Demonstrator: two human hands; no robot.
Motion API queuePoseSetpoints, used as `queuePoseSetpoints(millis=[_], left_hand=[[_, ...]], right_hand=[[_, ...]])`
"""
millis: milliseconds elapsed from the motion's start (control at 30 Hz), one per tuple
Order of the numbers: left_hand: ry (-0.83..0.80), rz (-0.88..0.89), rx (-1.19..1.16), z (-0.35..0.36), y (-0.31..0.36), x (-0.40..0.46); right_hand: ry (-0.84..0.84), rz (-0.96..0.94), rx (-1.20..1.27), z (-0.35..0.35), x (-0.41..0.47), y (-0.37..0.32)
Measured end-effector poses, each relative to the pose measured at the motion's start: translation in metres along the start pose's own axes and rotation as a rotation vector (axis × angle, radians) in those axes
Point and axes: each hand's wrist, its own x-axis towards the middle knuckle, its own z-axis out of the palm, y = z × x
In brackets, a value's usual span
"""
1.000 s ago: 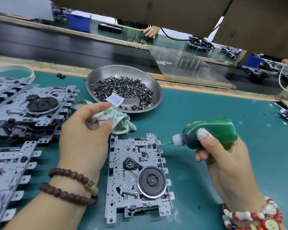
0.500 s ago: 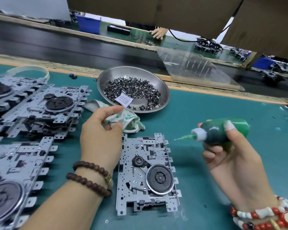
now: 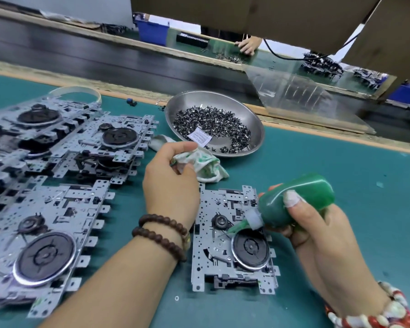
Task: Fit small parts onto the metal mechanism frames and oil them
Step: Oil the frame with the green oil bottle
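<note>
A metal mechanism frame (image 3: 206, 263) with a black flywheel lies flat on the green mat in front of me. My right hand (image 3: 322, 235) grips a green oil bottle (image 3: 294, 200), tilted down to the left. Its nozzle tip sits over the frame, between the small black pulley and the flywheel. My left hand (image 3: 171, 185) hovers just left of the frame's top edge and pinches a white cloth with green stains (image 3: 206, 164). A steel bowl (image 3: 253, 124) holding several small dark parts and a paper label stands behind the cloth.
Several more mechanism frames (image 3: 64, 209) lie stacked and overlapping at the left. A dark conveyor belt (image 3: 104, 58) runs behind the mat, with a clear plastic sheet (image 3: 301, 100) at the right. Another person's hand (image 3: 247, 46) works across the belt.
My right hand has tipped the oil bottle down and moved it left, bringing the nozzle onto the frame. My left hand has kept hold of the cloth.
</note>
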Motion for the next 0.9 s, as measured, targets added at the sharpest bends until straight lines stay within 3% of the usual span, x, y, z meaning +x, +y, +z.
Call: queuePoseSetpoints(millis=[433,900], left_hand=[[0.015,-0.008,-0.046,-0.0017,-0.0004,0.0014],[-0.004,-0.018,-0.039,-0.0014,0.0007,0.0001]], right_hand=[[0.058,0.069,0.02,-0.0036,-0.0002,0.0036],[0.036,0.022,-0.081,-0.0002,-0.0004,0.0039]])
